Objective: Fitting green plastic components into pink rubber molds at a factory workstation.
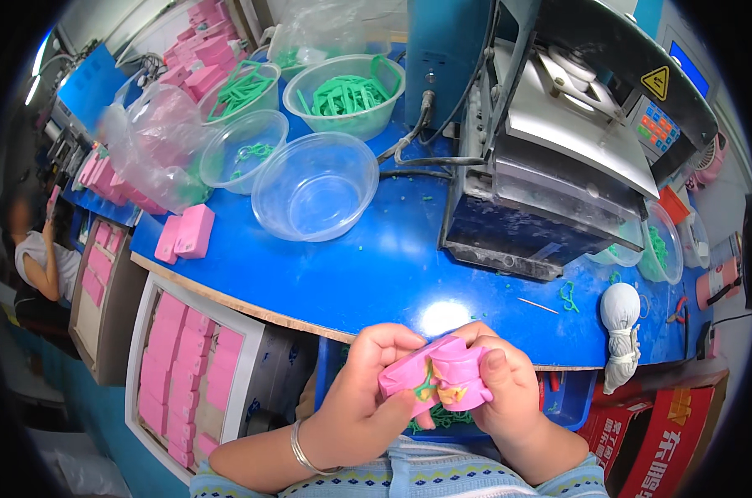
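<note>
Close to my body, just off the table's front edge, my left hand (pixel 355 411) and my right hand (pixel 515 390) are both closed around a pink rubber mould (pixel 455 355). Its two parts are bent apart. A small green piece (pixel 427 387) shows in the gap on the left part, and yellowish patches mark the inner faces. My left thumb presses beside the green piece, while my right thumb lies on the right part. Below my hands, partly hidden by them, a blue drawer (pixel 568 402) holds green pieces.
An empty clear bowl (pixel 316 187) stands on the blue table (pixel 368 274). Behind it are bowls of green pieces (pixel 347 95). Pink blocks (pixel 195 231) sit at left, with more in a lower case. A machine (pixel 550 158) fills the right back; a grey cloth bundle (pixel 621 332) lies right. A person sits far left.
</note>
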Motion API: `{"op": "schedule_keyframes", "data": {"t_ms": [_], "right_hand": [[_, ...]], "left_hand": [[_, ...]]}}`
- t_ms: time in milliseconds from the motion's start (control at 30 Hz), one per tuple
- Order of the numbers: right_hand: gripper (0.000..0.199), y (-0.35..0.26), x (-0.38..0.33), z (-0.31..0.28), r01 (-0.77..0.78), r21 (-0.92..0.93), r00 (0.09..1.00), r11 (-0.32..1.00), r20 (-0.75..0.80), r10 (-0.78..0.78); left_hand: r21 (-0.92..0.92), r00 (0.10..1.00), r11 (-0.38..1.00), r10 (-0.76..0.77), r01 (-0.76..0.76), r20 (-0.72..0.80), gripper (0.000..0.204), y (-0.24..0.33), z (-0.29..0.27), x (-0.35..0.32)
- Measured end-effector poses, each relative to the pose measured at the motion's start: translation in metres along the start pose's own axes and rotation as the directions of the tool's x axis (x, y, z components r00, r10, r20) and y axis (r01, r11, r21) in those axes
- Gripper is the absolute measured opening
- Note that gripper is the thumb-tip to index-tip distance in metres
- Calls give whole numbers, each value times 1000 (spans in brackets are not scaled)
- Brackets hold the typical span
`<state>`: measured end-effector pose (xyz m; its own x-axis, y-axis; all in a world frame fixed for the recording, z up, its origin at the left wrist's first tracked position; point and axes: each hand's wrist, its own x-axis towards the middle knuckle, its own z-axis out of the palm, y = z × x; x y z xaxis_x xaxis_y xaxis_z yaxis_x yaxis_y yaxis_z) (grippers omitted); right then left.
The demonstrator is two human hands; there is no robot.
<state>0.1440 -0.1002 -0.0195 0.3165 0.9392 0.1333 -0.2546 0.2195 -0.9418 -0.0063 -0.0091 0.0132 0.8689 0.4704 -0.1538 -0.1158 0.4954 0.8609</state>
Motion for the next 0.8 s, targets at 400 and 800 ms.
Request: {"op": "schedule_keyframes", "data": {"t_ms": [400,800], "right_hand": [[28,-15,-6,3,-74,-242,972,968,198,123],[31,-40,17,6,71,-490,964,869,257,66]], "left_hand": [[-211,942,920,335,-330,-13,58,-10,-17,20],[-733,966,655,-259,182,8,48,-6,-19,16]]}}
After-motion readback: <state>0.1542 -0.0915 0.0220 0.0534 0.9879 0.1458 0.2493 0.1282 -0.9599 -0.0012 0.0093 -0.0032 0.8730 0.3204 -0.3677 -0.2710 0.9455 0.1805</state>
